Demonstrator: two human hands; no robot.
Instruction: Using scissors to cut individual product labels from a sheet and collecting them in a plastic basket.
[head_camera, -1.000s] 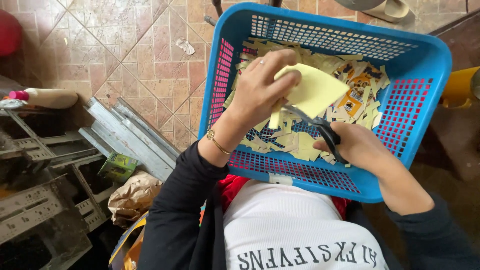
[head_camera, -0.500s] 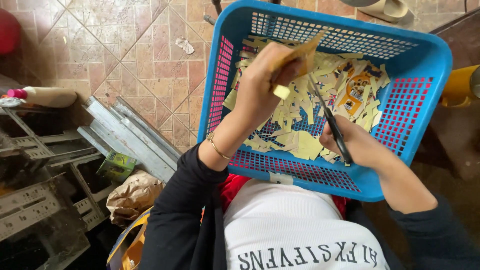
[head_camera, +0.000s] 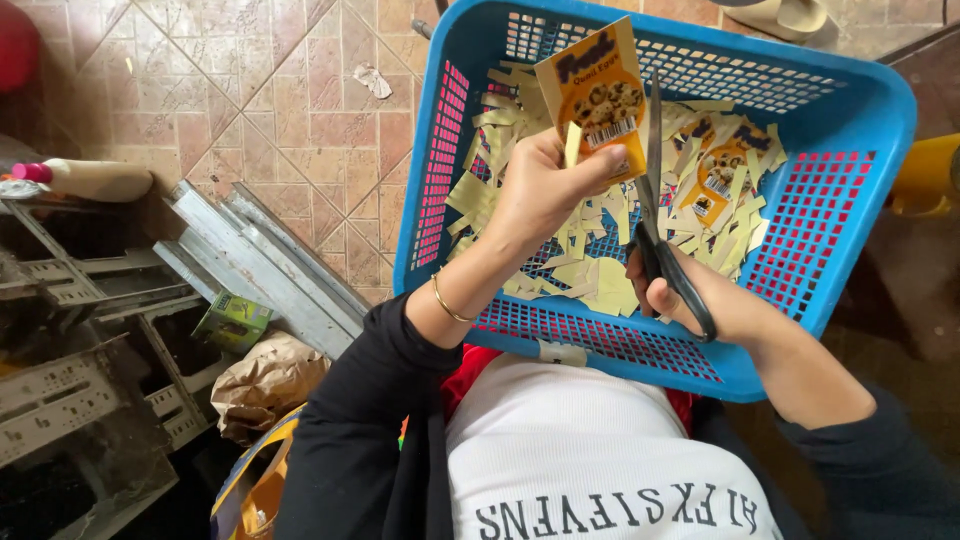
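At centre frame, a yellow printed card (head_camera: 597, 95) is pinched upright in the left hand (head_camera: 545, 190). To its right, black scissors (head_camera: 665, 235) are gripped by the right hand (head_camera: 700, 300). Many cut strips are already lying in the blue basket (head_camera: 860, 130); this card is judged still mostly uncut.

Worn reddish floor tiles (head_camera: 290, 90)

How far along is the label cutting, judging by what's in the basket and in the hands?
Done: many yellow paper offcuts and a few trimmed labels lie in the blue basket. In hand: the left hand holds up a printed label, while the right hand works black scissors along its right edge. Left: a thin strip hangs at that label's lower left edge; no stack of uncut labels shows.
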